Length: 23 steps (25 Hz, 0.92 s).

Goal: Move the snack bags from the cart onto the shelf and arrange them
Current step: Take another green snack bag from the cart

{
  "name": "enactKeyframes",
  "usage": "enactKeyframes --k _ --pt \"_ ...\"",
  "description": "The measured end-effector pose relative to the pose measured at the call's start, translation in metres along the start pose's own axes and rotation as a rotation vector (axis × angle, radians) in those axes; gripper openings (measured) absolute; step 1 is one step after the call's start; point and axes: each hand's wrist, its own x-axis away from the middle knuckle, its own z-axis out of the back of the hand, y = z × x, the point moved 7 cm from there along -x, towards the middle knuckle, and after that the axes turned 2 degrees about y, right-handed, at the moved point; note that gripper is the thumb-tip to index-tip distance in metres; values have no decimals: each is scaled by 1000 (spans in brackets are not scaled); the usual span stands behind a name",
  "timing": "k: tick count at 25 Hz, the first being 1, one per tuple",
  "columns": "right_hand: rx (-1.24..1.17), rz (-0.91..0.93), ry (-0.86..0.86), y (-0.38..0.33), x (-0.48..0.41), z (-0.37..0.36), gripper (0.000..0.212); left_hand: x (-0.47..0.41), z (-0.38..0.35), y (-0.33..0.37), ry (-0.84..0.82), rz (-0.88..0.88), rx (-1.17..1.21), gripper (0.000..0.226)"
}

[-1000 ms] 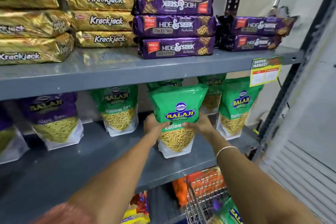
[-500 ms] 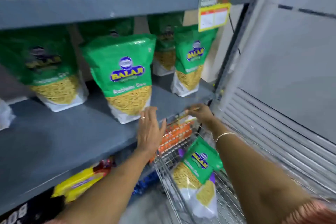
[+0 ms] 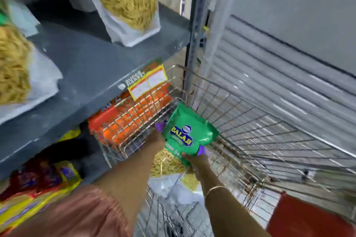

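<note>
A green snack bag with a blue and yellow logo is tilted inside the wire cart. My left hand holds its left side and my right hand grips its lower edge from below. A purple bag edge peeks out behind it, and more bags lie under it in the cart. On the grey shelf above stand green snack bags, one at the top middle and one at the left edge.
Orange packets fill the lower shelf behind the cart's wire wall. Yellow and red packets lie lower left. A price tag hangs on the shelf edge. A grey upright post and a ribbed shutter stand to the right.
Both hands left the bag standing on the shelf and dropped into the cart. They now hold a green bag there. My view swung down and right.
</note>
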Motion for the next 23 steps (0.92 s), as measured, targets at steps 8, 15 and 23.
enactKeyframes --k 8,15,23 --pt "-264 101 -53 -34 8 -6 44 3 -10 -15 -244 106 472 37" --pt "-147 262 -175 -111 80 19 51 71 49 22 -216 -61 592 53" --pt "49 588 -353 -216 230 5 34 192 169 25 -65 -308 732 44"
